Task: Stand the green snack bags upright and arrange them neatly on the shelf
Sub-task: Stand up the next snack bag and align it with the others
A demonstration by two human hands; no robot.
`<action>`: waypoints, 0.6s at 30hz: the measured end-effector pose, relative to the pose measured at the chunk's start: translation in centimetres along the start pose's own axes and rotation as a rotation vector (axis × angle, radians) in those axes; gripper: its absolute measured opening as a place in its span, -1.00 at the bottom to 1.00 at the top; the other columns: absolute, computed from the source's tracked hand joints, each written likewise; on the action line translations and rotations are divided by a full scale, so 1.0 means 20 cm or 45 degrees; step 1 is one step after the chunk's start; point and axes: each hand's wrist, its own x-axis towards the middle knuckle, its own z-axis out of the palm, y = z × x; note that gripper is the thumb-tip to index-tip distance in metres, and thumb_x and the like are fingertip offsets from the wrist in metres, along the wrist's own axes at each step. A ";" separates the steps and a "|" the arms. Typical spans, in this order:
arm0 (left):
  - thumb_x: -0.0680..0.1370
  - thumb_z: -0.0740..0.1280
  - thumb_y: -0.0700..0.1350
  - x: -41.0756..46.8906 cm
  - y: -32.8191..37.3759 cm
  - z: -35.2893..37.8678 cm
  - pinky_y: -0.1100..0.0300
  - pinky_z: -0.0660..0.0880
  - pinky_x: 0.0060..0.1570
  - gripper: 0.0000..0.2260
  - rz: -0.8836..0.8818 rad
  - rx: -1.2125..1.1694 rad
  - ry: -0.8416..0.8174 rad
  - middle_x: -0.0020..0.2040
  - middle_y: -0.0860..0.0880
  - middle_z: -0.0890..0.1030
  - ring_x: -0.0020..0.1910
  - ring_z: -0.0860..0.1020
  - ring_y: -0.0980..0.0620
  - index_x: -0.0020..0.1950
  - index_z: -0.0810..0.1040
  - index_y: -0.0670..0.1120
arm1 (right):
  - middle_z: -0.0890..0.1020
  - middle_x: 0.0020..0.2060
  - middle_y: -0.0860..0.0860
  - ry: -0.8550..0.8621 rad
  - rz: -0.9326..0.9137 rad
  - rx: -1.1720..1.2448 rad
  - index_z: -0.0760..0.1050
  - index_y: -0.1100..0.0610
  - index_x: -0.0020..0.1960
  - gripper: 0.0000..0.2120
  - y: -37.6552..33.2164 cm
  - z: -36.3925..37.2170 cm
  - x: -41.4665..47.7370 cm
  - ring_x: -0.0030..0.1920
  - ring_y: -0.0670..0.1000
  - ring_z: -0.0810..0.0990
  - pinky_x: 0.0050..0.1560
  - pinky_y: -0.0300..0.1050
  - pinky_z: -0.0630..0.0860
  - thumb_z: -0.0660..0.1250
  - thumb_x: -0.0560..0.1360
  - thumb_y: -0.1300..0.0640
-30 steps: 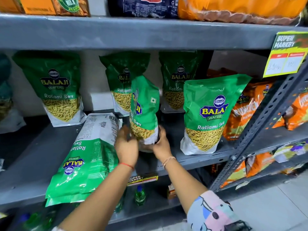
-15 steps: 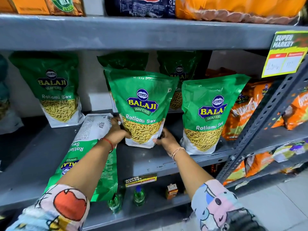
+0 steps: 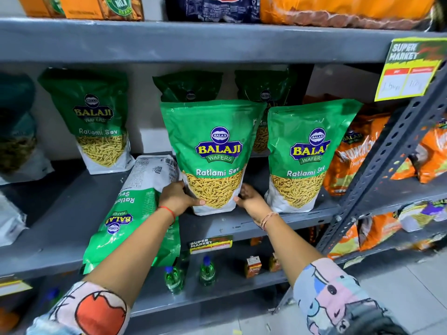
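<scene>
The left hand (image 3: pixel 177 198) is curled around the lower left corner of the middle bag (image 3: pixel 212 153), thumb laid across the white base and the other fingers hidden behind the bag. The right hand (image 3: pixel 251 201) cups the lower right corner, fingers half bent against the bag's side and thumb pointing toward the base. Between them the bag stands upright near the front edge of the grey shelf (image 3: pixel 254 223), label facing out (Ratlami Sev, green top, clear window of yellow strands).

Just beside it on the right a second bag (image 3: pixel 307 155) stands upright too, its top tilted slightly right. Two darker bags (image 3: pixel 188 87) stand behind these at the back of the shelf, mostly covered. Another upright bag (image 3: pixel 96 122) stands well apart at the back left.

One flat bag (image 3: pixel 135 213) lies on its face left of the held bag, top end hanging over the shelf's front edge, partly under the left forearm. Orange bags (image 3: pixel 350 153) fill the shelf's right end.
</scene>
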 end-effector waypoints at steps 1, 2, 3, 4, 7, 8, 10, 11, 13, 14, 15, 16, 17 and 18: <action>0.22 0.56 0.00 -0.02 0.00 0.00 0.01 0.51 0.02 -0.52 0.002 0.011 0.004 0.05 -0.23 0.63 0.01 0.56 -0.17 0.00 0.55 -0.24 | 0.47 0.26 0.21 0.000 -0.001 -0.009 0.33 0.22 0.27 -0.61 0.01 0.00 -0.02 0.29 0.19 0.40 0.40 0.14 0.26 0.25 0.46 0.35; 0.22 0.56 0.00 -0.04 0.00 0.00 0.02 0.51 0.00 -0.52 0.005 0.018 0.007 0.04 -0.23 0.64 -0.01 0.56 -0.16 -0.02 0.55 -0.24 | 0.47 0.25 0.21 -0.002 -0.003 -0.008 0.32 0.22 0.27 -0.61 0.01 -0.01 -0.03 0.29 0.18 0.40 0.40 0.11 0.27 0.25 0.46 0.35; 0.22 0.56 0.01 -0.06 0.00 0.00 0.03 0.50 -0.04 -0.53 0.009 0.024 0.010 0.02 -0.23 0.64 -0.03 0.56 -0.16 -0.04 0.55 -0.25 | 0.47 0.25 0.20 -0.009 -0.005 -0.001 0.32 0.21 0.28 -0.61 0.02 -0.01 -0.05 0.29 0.17 0.40 0.39 0.07 0.27 0.25 0.46 0.35; 0.23 0.56 0.01 -0.08 0.00 0.01 0.05 0.48 -0.07 -0.54 0.017 0.035 0.015 0.00 -0.24 0.64 -0.04 0.56 -0.17 -0.06 0.55 -0.25 | 0.47 0.26 0.19 -0.013 -0.007 0.000 0.31 0.21 0.29 -0.60 0.03 -0.02 -0.06 0.29 0.15 0.39 0.37 0.03 0.27 0.25 0.47 0.35; 0.25 0.55 0.02 -0.12 0.00 0.02 0.11 0.42 -0.15 -0.57 0.042 0.060 0.035 -0.02 -0.27 0.62 -0.05 0.55 -0.18 -0.11 0.53 -0.26 | 0.47 0.26 0.18 -0.025 -0.018 -0.018 0.30 0.20 0.31 -0.59 0.04 -0.02 -0.09 0.29 0.14 0.39 0.36 0.01 0.27 0.24 0.48 0.34; 0.25 0.55 0.02 -0.13 0.00 0.02 0.12 0.41 -0.16 -0.57 0.039 0.062 0.038 -0.02 -0.27 0.62 -0.06 0.55 -0.18 -0.11 0.52 -0.26 | 0.47 0.26 0.18 -0.032 -0.024 -0.016 0.30 0.19 0.31 -0.59 0.04 -0.03 -0.10 0.30 0.15 0.40 0.38 0.04 0.27 0.23 0.48 0.34; 0.25 0.55 0.02 -0.15 0.01 0.02 0.14 0.39 -0.19 -0.57 0.033 0.074 0.045 -0.03 -0.27 0.62 -0.07 0.54 -0.18 -0.12 0.51 -0.25 | 0.47 0.27 0.17 -0.047 -0.031 -0.010 0.30 0.18 0.31 -0.58 0.04 -0.03 -0.11 0.31 0.15 0.39 0.40 0.07 0.27 0.23 0.48 0.34; 0.25 0.54 0.02 -0.15 0.01 0.02 0.14 0.38 -0.19 -0.57 0.030 0.081 0.056 -0.03 -0.27 0.61 -0.08 0.54 -0.17 -0.13 0.51 -0.25 | 0.46 0.28 0.16 -0.058 -0.035 -0.010 0.29 0.17 0.32 -0.58 0.04 -0.03 -0.12 0.32 0.14 0.38 0.40 0.04 0.26 0.23 0.48 0.34; 0.26 0.54 0.03 -0.17 0.01 0.02 0.15 0.38 -0.20 -0.59 0.038 0.090 0.050 -0.04 -0.26 0.60 -0.10 0.52 -0.15 -0.16 0.48 -0.23 | 0.43 0.32 0.15 -0.082 -0.047 -0.005 0.26 0.19 0.35 -0.55 0.04 -0.02 -0.13 0.35 0.13 0.36 0.39 0.00 0.26 0.22 0.49 0.34; 0.28 0.53 0.03 -0.17 0.01 0.02 0.16 0.36 -0.21 -0.61 0.037 0.087 0.025 -0.05 -0.25 0.59 -0.11 0.50 -0.13 -0.18 0.45 -0.21 | 0.40 0.35 0.15 -0.083 -0.050 0.002 0.22 0.20 0.37 -0.53 0.04 -0.02 -0.13 0.37 0.13 0.33 0.41 0.01 0.24 0.23 0.49 0.34; 0.30 0.52 0.02 -0.18 0.02 0.01 0.17 0.34 -0.21 -0.62 0.034 0.084 -0.019 -0.07 -0.23 0.58 -0.11 0.49 -0.11 -0.18 0.42 -0.19 | 0.36 0.38 0.15 -0.076 -0.047 0.019 0.17 0.20 0.40 -0.47 0.04 -0.03 -0.13 0.39 0.12 0.30 0.43 0.03 0.22 0.24 0.48 0.34; 0.32 0.50 0.01 -0.19 0.01 -0.01 0.18 0.33 -0.20 -0.65 0.048 0.096 -0.057 -0.07 -0.22 0.58 -0.09 0.50 -0.11 -0.16 0.43 -0.18 | 0.33 0.40 0.16 -0.066 -0.040 0.055 0.11 0.20 0.43 -0.41 0.04 -0.03 -0.14 0.40 0.12 0.29 0.45 0.07 0.20 0.26 0.47 0.35; 0.36 0.47 -0.02 -0.20 0.00 -0.04 0.18 0.36 -0.17 -0.70 0.099 0.128 -0.046 -0.04 -0.23 0.60 -0.05 0.53 -0.12 -0.15 0.46 -0.18 | 0.31 0.41 0.17 -0.035 -0.033 0.091 0.05 0.19 0.44 -0.35 0.04 -0.03 -0.17 0.41 0.12 0.28 0.45 0.10 0.21 0.28 0.45 0.36; 0.40 0.44 -0.08 -0.21 -0.02 -0.09 0.16 0.41 -0.13 -0.78 0.173 0.157 0.046 -0.01 -0.25 0.63 0.00 0.56 -0.15 -0.14 0.52 -0.21 | 0.31 0.41 0.16 0.029 -0.040 0.075 0.03 0.19 0.45 -0.31 0.05 -0.02 -0.20 0.41 0.12 0.29 0.44 0.11 0.22 0.31 0.44 0.36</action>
